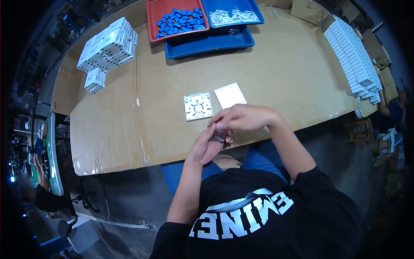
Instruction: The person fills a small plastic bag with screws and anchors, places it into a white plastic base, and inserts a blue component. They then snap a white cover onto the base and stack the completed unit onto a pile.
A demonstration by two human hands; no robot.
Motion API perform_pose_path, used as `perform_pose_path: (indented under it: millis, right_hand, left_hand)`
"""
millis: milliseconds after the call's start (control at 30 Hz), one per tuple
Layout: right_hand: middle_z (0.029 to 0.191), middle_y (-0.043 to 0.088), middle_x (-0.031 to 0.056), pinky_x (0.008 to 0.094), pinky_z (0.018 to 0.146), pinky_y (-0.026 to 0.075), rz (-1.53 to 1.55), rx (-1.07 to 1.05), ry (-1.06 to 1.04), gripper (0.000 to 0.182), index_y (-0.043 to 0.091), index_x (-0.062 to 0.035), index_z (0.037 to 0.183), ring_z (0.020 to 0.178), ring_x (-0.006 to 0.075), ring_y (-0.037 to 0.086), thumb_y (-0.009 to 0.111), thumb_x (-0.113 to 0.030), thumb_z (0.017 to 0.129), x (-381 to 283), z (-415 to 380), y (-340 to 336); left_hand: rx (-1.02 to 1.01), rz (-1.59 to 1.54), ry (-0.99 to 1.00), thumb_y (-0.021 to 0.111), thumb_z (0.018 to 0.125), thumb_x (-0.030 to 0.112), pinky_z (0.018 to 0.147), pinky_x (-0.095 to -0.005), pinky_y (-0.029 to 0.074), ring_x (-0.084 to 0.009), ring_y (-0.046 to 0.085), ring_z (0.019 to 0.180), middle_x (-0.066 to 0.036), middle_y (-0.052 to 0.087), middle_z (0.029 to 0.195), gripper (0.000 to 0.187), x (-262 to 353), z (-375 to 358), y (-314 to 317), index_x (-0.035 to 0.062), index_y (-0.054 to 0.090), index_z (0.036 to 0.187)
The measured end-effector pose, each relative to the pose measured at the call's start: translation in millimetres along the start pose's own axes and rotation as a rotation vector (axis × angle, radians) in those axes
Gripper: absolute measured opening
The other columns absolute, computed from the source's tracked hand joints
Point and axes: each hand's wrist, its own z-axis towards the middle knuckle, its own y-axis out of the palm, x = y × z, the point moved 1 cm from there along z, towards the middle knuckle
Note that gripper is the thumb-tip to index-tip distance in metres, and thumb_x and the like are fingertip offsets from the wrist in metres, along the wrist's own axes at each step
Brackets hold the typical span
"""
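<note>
My left hand (208,146) is closed around a small clear plastic bag (221,133) near the table's front edge. Something dark shows at the bag's lower end, too small to name. My right hand (248,117) reaches over from the right with its fingers bent together at the bag's top; what they pinch is hidden. Just beyond my hands lies a square white plastic box base (198,106), its moulded inside facing up. Beside it on the right is a flat white cover (230,95), whose near edge is partly behind my right hand.
At the back, a red tray (152,32) holds small blue parts and a blue tray (258,16) holds thin white pieces, above another blue tray (202,51). White boxes (108,43) are stacked left, white pieces (349,56) right. Another person (47,196) sits far left.
</note>
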Motion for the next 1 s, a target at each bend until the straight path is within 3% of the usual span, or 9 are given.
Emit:
perform_pose_path:
  millis: [100, 167, 300, 400, 467, 600, 667, 900, 1000]
  right_hand:
    - [0.112, 0.074, 0.0102, 0.0337, 0.093, 0.053, 0.041, 0.138, -0.193, 0.033, 0.07, 0.0011, 0.122, 0.098, 0.0172, 0.069, 0.056, -0.023, 0.106, 29.8, 7.6, -53.0]
    - [0.111, 0.075, 0.0078, 0.0316, 0.092, 0.053, 0.114, 0.395, 0.038, 0.028, 0.072, 0.0003, 0.118, 0.096, 0.0155, 0.069, 0.059, -0.02, 0.104, 25.3, 12.7, -94.1]
    - [0.102, 0.075, 0.0044, 0.0291, 0.087, 0.054, -0.098, 0.847, 0.017, 0.022, 0.071, 0.0021, 0.113, 0.093, 0.014, 0.068, 0.061, -0.014, 0.102, 81.0, 36.6, -198.2]
    - [0.1, 0.075, 0.0063, 0.0287, 0.085, 0.054, -0.248, 0.978, -0.001, 0.022, 0.071, 0.0019, 0.113, 0.093, 0.0151, 0.069, 0.062, -0.014, 0.099, 110.6, 49.9, -266.6]
    - [0.103, 0.076, 0.0096, 0.0318, 0.086, 0.055, -0.572, 1.136, 0.153, 0.023, 0.073, -0.0026, 0.112, 0.094, 0.0202, 0.071, 0.065, -0.015, 0.095, 113.6, 57.3, -296.7]
    - [0.105, 0.076, 0.0109, 0.0373, 0.087, 0.055, -0.809, 1.174, 0.24, 0.023, 0.076, -0.0112, 0.11, 0.096, 0.0262, 0.072, 0.064, -0.018, 0.091, 111.7, 70.0, -327.3]
    - [0.106, 0.076, 0.0087, 0.0417, 0.089, 0.056, -0.892, 1.043, 0.39, 0.025, 0.078, -0.018, 0.107, 0.1, 0.0291, 0.072, 0.062, -0.019, 0.088, 97.2, 76.5, -334.8]
    - [0.109, 0.077, 0.0073, 0.0445, 0.095, 0.054, -0.921, 0.992, 0.571, 0.024, 0.081, -0.025, 0.102, 0.104, 0.0264, 0.072, 0.067, -0.022, 0.082, 99.1, 95.6, -354.4]
    - [0.109, 0.077, 0.0079, 0.0442, 0.095, 0.054, -0.932, 0.968, 0.645, 0.025, 0.081, -0.0235, 0.102, 0.105, 0.0266, 0.072, 0.069, -0.025, 0.08, 91.7, 98.8, -353.9]
  left_hand:
    - [-0.011, -0.107, -0.071, 0.04, 0.11, 0.047, 0.095, -0.0416, 0.051, -0.0219, 0.064, 0.092, -0.012, 0.066, 0.114, 0.058, 4.0, 2.5, 4.4, 0.0001, 0.051, 0.142]
    - [-0.031, -0.122, -0.077, 0.036, 0.11, 0.049, 0.095, -0.0416, 0.051, -0.0228, 0.064, 0.092, -0.012, 0.065, 0.115, 0.064, 6.7, 4.1, 6.1, -0.0029, 0.047, 0.145]
    - [-0.023, -0.136, -0.094, 0.038, 0.11, 0.047, 0.095, -0.0413, 0.05, -0.0227, 0.063, 0.095, -0.012, 0.063, 0.117, 0.063, 7.1, 4.0, 7.3, -0.0038, 0.045, 0.147]
    - [-0.013, -0.131, -0.093, 0.041, 0.109, 0.045, 0.095, -0.0408, 0.049, -0.0223, 0.062, 0.096, -0.012, 0.063, 0.117, 0.062, 8.1, 6.0, 7.2, -0.0037, 0.045, 0.147]
    - [-0.012, -0.139, -0.095, 0.042, 0.109, 0.045, 0.095, -0.0407, 0.049, -0.0221, 0.061, 0.096, -0.012, 0.062, 0.117, 0.061, 8.3, 7.5, 7.7, -0.0036, 0.045, 0.147]
    - [0.009, -0.131, -0.115, 0.044, 0.108, 0.045, 0.096, -0.0416, 0.049, -0.0218, 0.06, 0.095, -0.012, 0.062, 0.118, 0.062, 8.7, 7.2, 8.7, -0.0032, 0.045, 0.147]
    - [0.01, -0.131, -0.126, 0.044, 0.108, 0.045, 0.096, -0.0419, 0.048, -0.0219, 0.06, 0.095, -0.012, 0.062, 0.118, 0.062, 8.8, 8.0, 8.7, -0.0031, 0.045, 0.147]
    - [0.013, -0.133, -0.151, 0.043, 0.108, 0.046, 0.097, -0.0422, 0.048, -0.0223, 0.06, 0.095, -0.012, 0.061, 0.118, 0.062, 9.1, 8.7, 9.3, -0.0031, 0.045, 0.146]
    - [0.016, -0.137, -0.153, 0.043, 0.108, 0.045, 0.097, -0.0423, 0.047, -0.0225, 0.059, 0.096, -0.012, 0.061, 0.119, 0.062, 9.1, 9.4, 8.5, -0.0033, 0.044, 0.147]
